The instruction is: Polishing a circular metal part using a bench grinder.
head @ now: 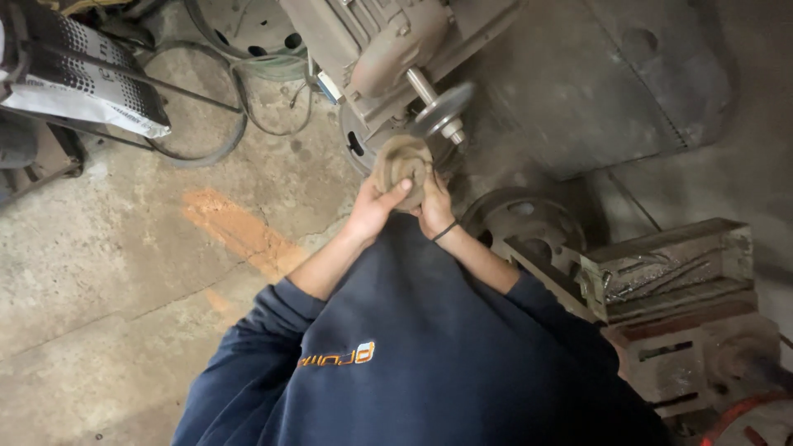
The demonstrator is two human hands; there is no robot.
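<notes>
Round brown metal part (402, 165) sits a little above the middle of the picture, held up in both hands. It looks dusty, and its edge is just beside the spinning wheel (443, 109), which is at 1 o'clock from it; I cannot tell if they touch. The left hand (376, 206) is at 7 o'clock from the part, with its thumb pressed on the front and its fingers wrapped behind. The right hand (435, 208) is at 5 o'clock from the part, fingers curled around its edge, pinching it. A black band (444, 232) goes round the right wrist. The wheel is blurry and sits on a shaft sticking out of a grey motor (376, 49) at 12 o'clock. Dark blue sleeves (273, 322) cover the arms. On the concrete floor (124, 272), a metal disc (520, 219) lies at 3 o'clock from the hands. A grey block (669, 264) lies at 4 o'clock. Loops of cable (202, 144) lie at 10 o'clock.
</notes>
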